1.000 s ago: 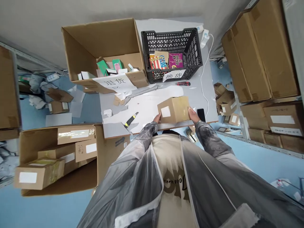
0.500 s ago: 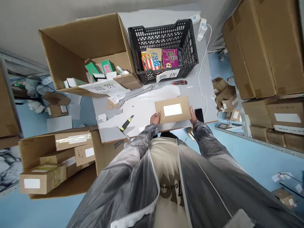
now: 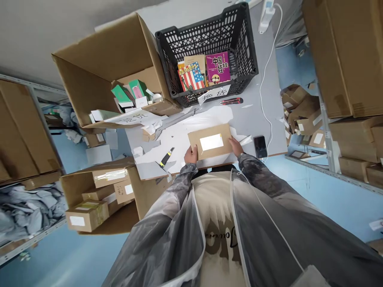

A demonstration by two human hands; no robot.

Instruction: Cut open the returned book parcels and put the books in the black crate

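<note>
A flat brown cardboard parcel with a white label on top is held level over the near part of the table. My left hand grips its lower left corner, thumb on the upper face. At the right edge, my right hand is closed round the parcel, its fingers partly hidden beneath. To the left of my left hand lies a yellow and black utility knife. A black phone rests on the table to the right of my right hand.
A black plastic crate with several books stands at the back, a red and black cutter before it. Left of it is a large carton holding green boxes. Another carton with parcels sits lower left. A white cable runs down the right side.
The parcel has shifted slightly left in both hands, clearing the phone, which now shows whole. The camera view has turned, so the surroundings sit differently in the picture.
</note>
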